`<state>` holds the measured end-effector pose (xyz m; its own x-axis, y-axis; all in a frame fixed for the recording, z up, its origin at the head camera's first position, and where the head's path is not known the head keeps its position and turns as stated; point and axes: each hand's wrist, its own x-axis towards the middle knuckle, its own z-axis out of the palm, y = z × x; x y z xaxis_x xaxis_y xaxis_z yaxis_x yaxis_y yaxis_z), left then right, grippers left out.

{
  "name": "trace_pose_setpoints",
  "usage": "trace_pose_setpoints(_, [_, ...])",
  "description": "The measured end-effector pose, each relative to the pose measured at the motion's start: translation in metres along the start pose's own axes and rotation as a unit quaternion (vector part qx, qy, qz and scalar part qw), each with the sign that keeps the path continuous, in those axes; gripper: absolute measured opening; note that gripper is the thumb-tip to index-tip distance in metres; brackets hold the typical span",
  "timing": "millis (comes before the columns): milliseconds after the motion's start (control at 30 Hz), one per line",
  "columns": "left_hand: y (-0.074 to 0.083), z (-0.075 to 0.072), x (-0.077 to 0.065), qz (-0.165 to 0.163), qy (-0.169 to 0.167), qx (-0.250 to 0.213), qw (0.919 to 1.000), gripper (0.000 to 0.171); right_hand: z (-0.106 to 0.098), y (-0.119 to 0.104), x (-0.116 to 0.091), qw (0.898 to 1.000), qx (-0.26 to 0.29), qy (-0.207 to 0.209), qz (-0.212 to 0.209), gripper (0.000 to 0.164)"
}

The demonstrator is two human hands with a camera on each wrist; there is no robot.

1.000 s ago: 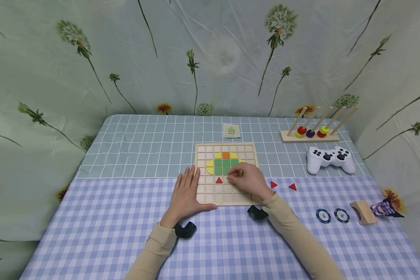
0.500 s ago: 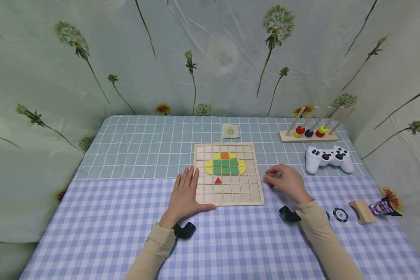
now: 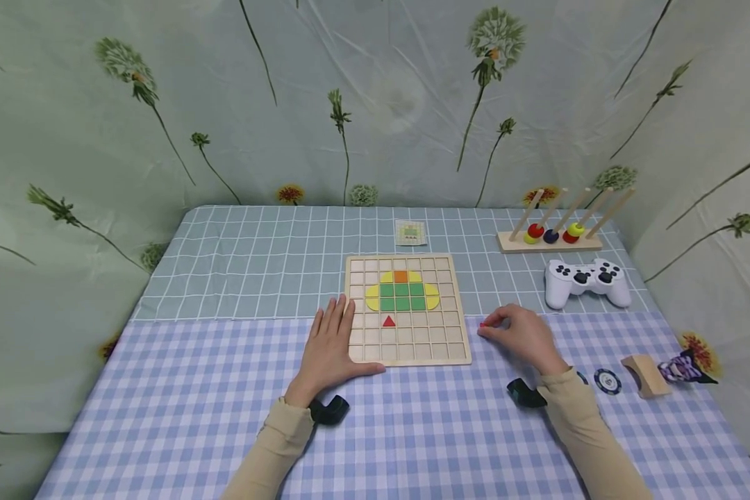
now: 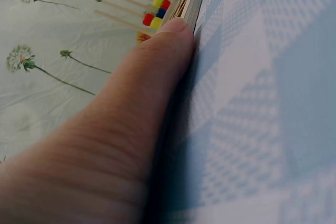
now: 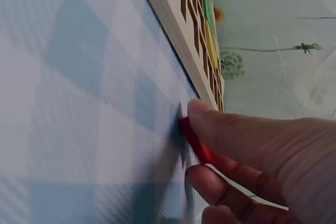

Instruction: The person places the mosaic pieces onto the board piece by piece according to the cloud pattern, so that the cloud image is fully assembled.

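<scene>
A square wooden grid board (image 3: 425, 354) lies mid-table, with green square tiles (image 3: 403, 297), an orange tile (image 3: 401, 276) and yellow rounded tiles (image 3: 433, 296) set in its cells. One red triangle tile (image 3: 389, 321) sits in a cell below them. My left hand (image 3: 332, 340) rests spread at the board's lower left corner, its thumb along the front edge. To the right of the board, my right hand (image 3: 525, 337) pinches a red triangle tile (image 5: 195, 141) between thumb and fingertips, close over the cloth; the fingers hide part of it.
A small pattern card (image 3: 410, 232) lies behind the board. At the back right stand a peg rack (image 3: 550, 243) with coloured beads and a white game controller (image 3: 587, 281). Poker chips (image 3: 607, 381), a wooden arch block (image 3: 646, 376) and a small purple figure (image 3: 686, 369) lie at the right.
My right hand has left the board, moved right to the loose red triangle tiles and now pinches one. The left hand has stayed in place.
</scene>
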<state>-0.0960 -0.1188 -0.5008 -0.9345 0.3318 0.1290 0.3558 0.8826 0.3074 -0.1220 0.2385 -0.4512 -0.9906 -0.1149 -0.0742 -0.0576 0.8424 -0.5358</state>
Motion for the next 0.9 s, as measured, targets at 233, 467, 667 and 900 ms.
trace_pose_setpoints(233, [-0.001, 0.000, 0.000, -0.001, 0.000, -0.001, 1.0000, 0.127, 0.011, -0.006, -0.003, 0.999, 0.031, -0.003, -0.008, 0.013])
trace_pose_setpoints(467, [-0.002, -0.001, 0.000, -0.003, 0.004, -0.001, 1.0000, 0.127, 0.015, -0.024, 0.008, 0.996, 0.069, 0.038, -0.039, 0.019])
trace_pose_setpoints(667, [-0.001, -0.002, 0.000, -0.001, 0.004, -0.001, 1.0000, 0.126, 0.024, -0.051, 0.023, 0.992, 0.105, 0.026, -0.061, 0.018])
trace_pose_setpoints(900, [0.001, -0.002, 0.000, -0.001, 0.004, -0.007, 1.0000, 0.127, 0.041, -0.079, 0.035, 0.992, 0.097, -0.007, -0.084, 0.011])
